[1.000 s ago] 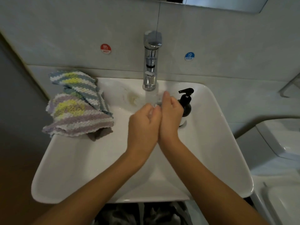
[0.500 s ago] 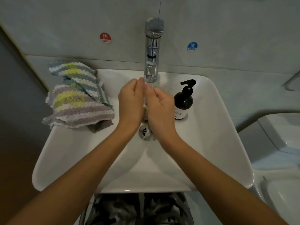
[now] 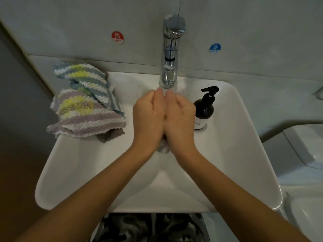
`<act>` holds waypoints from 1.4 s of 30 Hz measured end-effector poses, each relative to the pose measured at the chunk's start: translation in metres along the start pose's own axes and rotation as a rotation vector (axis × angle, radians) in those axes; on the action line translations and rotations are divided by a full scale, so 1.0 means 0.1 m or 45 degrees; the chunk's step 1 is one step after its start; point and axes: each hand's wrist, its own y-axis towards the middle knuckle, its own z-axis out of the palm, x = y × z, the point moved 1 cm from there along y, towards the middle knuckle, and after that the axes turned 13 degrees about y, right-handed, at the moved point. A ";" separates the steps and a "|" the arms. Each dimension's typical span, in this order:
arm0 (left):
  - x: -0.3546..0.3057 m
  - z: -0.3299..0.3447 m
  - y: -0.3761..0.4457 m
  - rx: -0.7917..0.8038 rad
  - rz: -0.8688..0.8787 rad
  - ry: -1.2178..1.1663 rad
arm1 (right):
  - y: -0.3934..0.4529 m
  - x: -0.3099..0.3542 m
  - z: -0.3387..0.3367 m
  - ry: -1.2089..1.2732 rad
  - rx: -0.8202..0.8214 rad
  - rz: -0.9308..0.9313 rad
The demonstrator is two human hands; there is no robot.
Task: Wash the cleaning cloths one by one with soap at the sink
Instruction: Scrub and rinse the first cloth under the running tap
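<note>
Both hands, left hand (image 3: 148,117) and right hand (image 3: 180,117), cupped together empty under tap (image 3: 170,55); cloths (image 3: 83,105) unwashed at sink (image 3: 244,154) back-left corner, should take one singly, wet, add soap.

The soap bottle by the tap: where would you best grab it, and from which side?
Probably round the wide dark body of the soap bottle, coming from its right: it stands upright on the sink rim, the right hand crowds its left, and the thin pump head points right, a poor handle.
</note>
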 end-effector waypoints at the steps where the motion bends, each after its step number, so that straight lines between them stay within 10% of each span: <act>1: 0.03 -0.03 0.08 -0.001 -0.010 -0.005 | -0.08 -0.02 -0.02 -0.041 0.086 0.025; 21: -0.01 -0.76 0.37 0.673 0.143 0.159 | 0.24 0.35 -0.47 -0.716 0.809 0.346; 30: 0.01 -0.68 0.19 0.905 0.294 0.575 | 0.25 0.29 -0.61 -0.413 0.687 -0.056; 42: 0.00 -0.47 0.13 0.462 0.183 0.101 | 0.16 0.17 -0.33 -0.069 0.092 -0.063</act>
